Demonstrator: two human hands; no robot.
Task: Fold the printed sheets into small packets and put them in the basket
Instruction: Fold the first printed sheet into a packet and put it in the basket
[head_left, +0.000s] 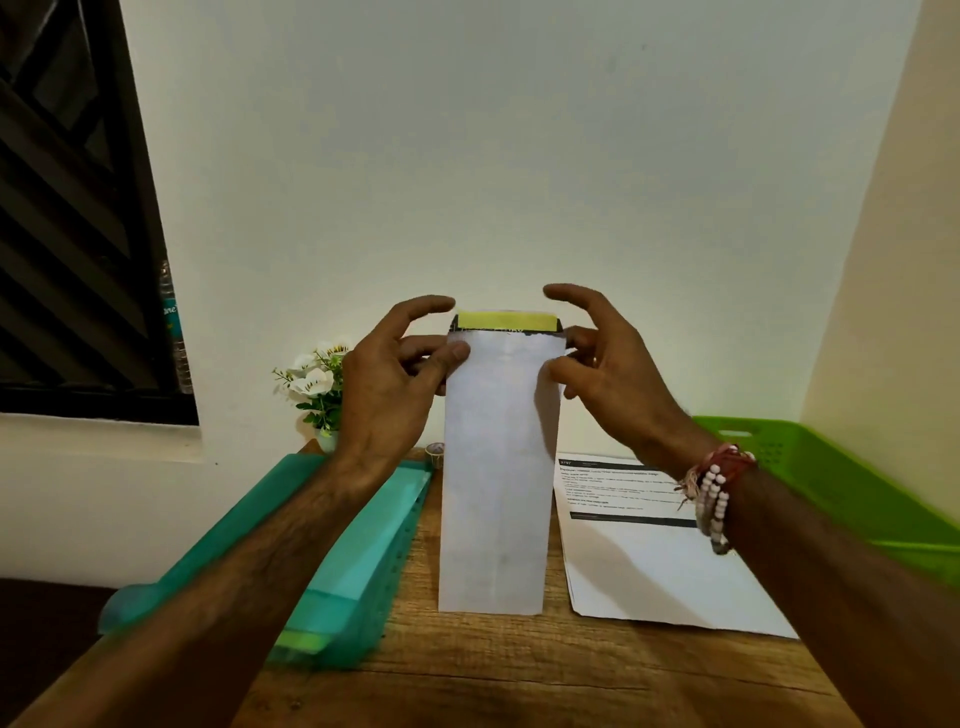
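- My left hand (387, 384) pinches the folded sheet (496, 467) at its upper left edge, thumb in front.
- My right hand (613, 374) pinches the upper right edge, forefinger lifted.
- The sheet hangs upright over the table (519, 670), between the teal basket (363, 545) and the pages (649, 561).

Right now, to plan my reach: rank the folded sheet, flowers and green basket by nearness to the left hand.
1. folded sheet, pinched by the left hand.
2. flowers, just left of the hand.
3. green basket, far right.
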